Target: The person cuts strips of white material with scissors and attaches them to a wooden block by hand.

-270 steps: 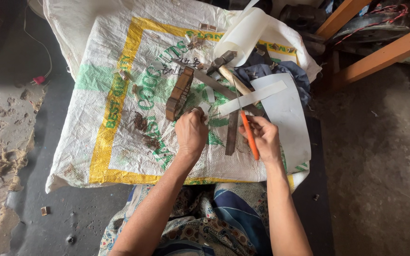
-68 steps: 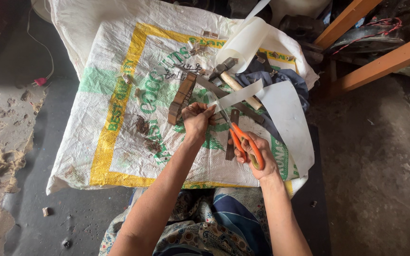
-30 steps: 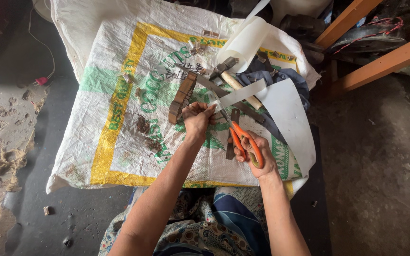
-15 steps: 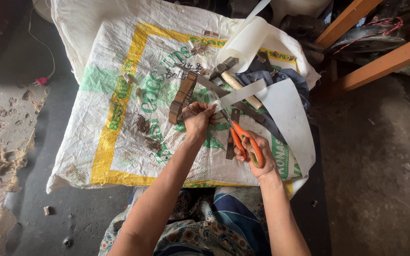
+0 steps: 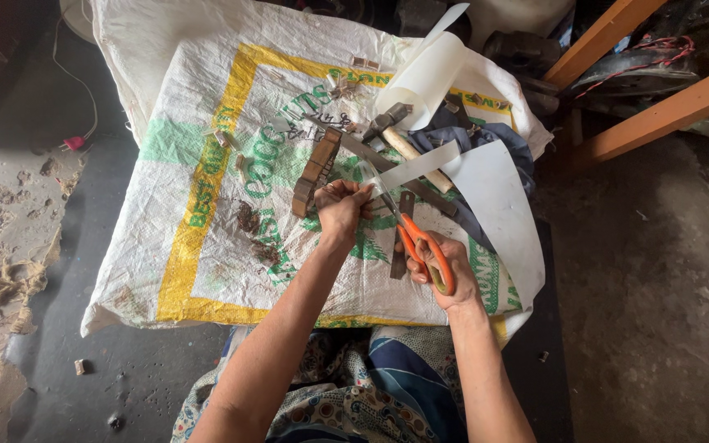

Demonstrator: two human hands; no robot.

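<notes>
My right hand (image 5: 445, 267) grips orange-handled scissors (image 5: 420, 246), whose blades point up-left into a long white strip (image 5: 424, 164). My left hand (image 5: 342, 205) pinches the near end of that strip just left of the blades. The strip runs up-right toward a larger white sheet (image 5: 494, 193). Both hands work over a white woven sack (image 5: 231, 172) with yellow and green print, spread on the floor.
A hammer (image 5: 400, 135) with a wooden handle, a brown wooden block (image 5: 315, 170), a flat metal bar (image 5: 401, 234) and a rolled white sheet (image 5: 428, 74) lie on the sack. Blue cloth (image 5: 453, 139) sits under the sheet. Orange wooden beams (image 5: 658, 107) stand at the upper right.
Nine seconds ago the scissors lay lower by the metal bar; since then my right hand has brought them up to the strip. Over the last second nothing has visibly moved.
</notes>
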